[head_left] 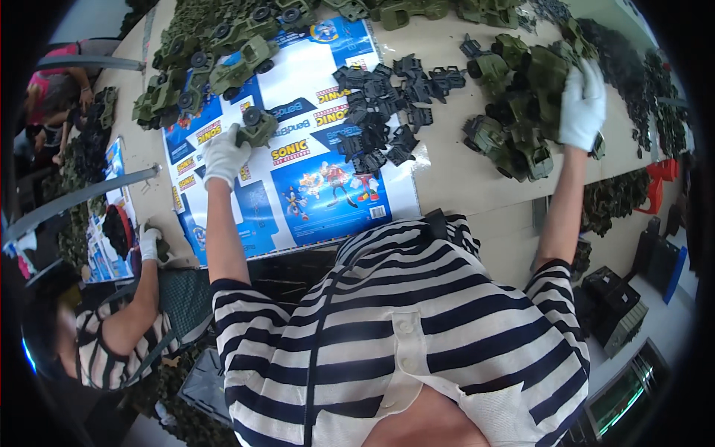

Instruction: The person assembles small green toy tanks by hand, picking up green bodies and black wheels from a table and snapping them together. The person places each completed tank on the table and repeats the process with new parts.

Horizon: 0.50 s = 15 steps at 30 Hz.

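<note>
My left hand point(226, 156), in a white glove, is closed on a small olive-green toy jeep point(258, 128) with a dark wheel on its upper side. It holds the jeep just above a printed blue and white sheet. My right hand point(583, 110), also gloved, lies against the right side of a heap of green toy vehicle bodies point(514, 104). Its fingers are stretched out along the pieces, and the thumb side is partly hidden. Between my hands sits a cluster of black plastic toy parts point(380, 112).
Rows of green toy jeeps point(238, 67) crowd the table's far left. Dark parts point(622, 74) pile up at the far right. A co-worker with a gloved hand point(150, 244) sits at the left. Black crates point(611, 298) and a red object point(659, 182) are beyond the table at right.
</note>
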Tool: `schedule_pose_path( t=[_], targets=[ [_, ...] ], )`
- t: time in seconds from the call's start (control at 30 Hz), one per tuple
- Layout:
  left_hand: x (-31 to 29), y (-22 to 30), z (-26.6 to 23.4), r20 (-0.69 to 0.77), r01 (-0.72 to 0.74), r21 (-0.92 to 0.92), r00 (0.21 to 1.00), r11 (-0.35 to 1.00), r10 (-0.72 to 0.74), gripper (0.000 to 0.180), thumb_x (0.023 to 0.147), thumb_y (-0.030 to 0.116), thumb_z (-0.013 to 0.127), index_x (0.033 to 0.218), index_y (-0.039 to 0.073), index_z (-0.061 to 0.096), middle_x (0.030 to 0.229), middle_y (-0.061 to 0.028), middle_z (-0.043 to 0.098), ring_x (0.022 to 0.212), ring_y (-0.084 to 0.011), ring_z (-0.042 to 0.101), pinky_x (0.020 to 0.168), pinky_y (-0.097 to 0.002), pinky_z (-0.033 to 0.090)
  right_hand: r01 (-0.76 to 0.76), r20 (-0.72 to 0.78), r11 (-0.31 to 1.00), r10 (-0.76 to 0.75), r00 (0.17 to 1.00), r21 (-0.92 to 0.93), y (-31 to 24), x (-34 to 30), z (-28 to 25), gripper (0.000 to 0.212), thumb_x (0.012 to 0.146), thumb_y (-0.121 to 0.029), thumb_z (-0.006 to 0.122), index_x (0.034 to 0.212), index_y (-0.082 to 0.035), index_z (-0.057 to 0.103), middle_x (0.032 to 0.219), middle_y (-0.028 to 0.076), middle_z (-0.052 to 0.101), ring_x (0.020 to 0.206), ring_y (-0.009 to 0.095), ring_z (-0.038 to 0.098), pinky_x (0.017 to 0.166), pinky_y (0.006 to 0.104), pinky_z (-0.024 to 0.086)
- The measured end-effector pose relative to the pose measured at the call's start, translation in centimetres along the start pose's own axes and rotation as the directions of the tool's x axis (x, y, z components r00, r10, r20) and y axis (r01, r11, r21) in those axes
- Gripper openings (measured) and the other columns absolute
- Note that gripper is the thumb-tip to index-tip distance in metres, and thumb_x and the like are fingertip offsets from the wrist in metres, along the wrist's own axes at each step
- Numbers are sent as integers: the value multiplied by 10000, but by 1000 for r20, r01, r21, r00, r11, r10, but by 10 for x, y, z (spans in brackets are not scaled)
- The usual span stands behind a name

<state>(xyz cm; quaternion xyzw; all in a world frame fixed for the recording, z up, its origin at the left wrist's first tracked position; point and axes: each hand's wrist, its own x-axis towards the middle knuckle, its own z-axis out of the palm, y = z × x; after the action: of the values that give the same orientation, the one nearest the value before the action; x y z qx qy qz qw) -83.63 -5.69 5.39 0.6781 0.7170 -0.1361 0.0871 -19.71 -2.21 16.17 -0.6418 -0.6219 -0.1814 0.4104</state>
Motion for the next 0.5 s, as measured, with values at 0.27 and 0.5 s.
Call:
schedule_pose_path(
  t=[0.27, 0.5],
  targets=[
    [-70, -41, 90, 309, 333, -868, 943, 369, -125, 344, 939, 196, 542, 1206, 1, 635, 1061, -185, 714, 944, -311, 702, 871, -386, 553, 98, 637, 975, -206, 743, 200, -103, -134, 42, 283, 861, -216, 669, 1124, -114, 687, 1139, 131, 698, 1010, 333, 679, 894, 444, 534],
    [-135, 4, 146, 453, 440, -891, 878, -110, -157, 539, 936, 130, 556, 1432, -61, 466, 1290, -156, 627, 1119, -214, 635, 966, -321, 510, -379, 831, 905, 356, 428, -192, -128, -165, 114, 505, 816, -388, 775, 1204, -85, 667, 1159, 180, 692, 1028, 348, 679, 907, 411, 534]
  ],
)
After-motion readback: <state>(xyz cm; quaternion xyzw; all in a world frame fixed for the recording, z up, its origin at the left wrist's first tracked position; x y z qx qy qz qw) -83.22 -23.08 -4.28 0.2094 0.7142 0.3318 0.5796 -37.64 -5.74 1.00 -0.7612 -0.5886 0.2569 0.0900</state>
